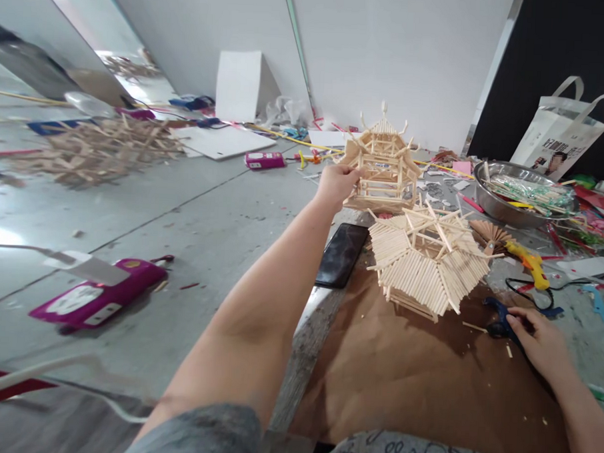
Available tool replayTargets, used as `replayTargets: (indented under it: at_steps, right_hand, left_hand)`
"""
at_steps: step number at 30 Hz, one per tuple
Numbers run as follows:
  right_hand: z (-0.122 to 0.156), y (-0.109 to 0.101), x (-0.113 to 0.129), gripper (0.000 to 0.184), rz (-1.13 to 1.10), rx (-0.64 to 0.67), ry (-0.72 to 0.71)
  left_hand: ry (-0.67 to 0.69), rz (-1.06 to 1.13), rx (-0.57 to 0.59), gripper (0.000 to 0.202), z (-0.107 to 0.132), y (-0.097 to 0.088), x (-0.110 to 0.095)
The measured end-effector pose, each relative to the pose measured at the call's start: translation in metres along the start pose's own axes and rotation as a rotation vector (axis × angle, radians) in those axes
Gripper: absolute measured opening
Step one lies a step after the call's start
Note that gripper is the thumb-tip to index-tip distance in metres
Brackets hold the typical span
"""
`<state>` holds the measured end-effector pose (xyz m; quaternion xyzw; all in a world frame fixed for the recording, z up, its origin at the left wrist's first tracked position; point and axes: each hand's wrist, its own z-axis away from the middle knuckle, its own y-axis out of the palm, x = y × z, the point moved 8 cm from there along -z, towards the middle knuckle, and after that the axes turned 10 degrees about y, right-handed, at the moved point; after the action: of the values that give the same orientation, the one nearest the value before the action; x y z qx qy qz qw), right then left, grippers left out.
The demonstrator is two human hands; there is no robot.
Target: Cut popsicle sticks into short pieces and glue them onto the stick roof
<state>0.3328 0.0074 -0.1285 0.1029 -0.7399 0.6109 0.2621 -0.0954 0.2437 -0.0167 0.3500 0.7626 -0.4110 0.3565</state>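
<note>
My left hand (pixel 336 182) reaches far forward and grips the left edge of a small pagoda model (pixel 385 165) made of wooden sticks. Nearer to me a wide stick roof section (pixel 425 258) rests on brown paper (pixel 396 371). My right hand (pixel 540 340) lies low at the right with its fingers curled on the handle of a blue glue gun (pixel 501 322). A black phone (pixel 341 253) lies between my left arm and the roof section.
A metal bowl (pixel 488 201) of sticks stands at the back right, beside a white tote bag (pixel 566 134). A yellow glue gun (pixel 530 262), scraps and cables litter the right. Magenta boxes (pixel 103 296) and a loose stick pile (pixel 102 148) lie on the grey floor at left.
</note>
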Motion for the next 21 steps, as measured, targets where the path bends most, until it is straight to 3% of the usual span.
replayTargets:
  at_steps: [7, 15, 21]
  right_hand:
    - [0.000, -0.001, 0.002, 0.035, -0.030, -0.010, -0.001]
    - [0.001, -0.002, 0.004, 0.033, -0.043, 0.004, 0.010]
    - [0.000, -0.001, 0.002, 0.036, -0.031, 0.001, 0.030]
  left_hand:
    - [0.024, -0.101, 0.013, 0.024, -0.006, -0.001, -0.009]
    - [0.163, -0.205, 0.011, 0.026, 0.021, -0.008, 0.001]
    - [0.168, -0.228, 0.013, 0.025, 0.028, -0.006, 0.003]
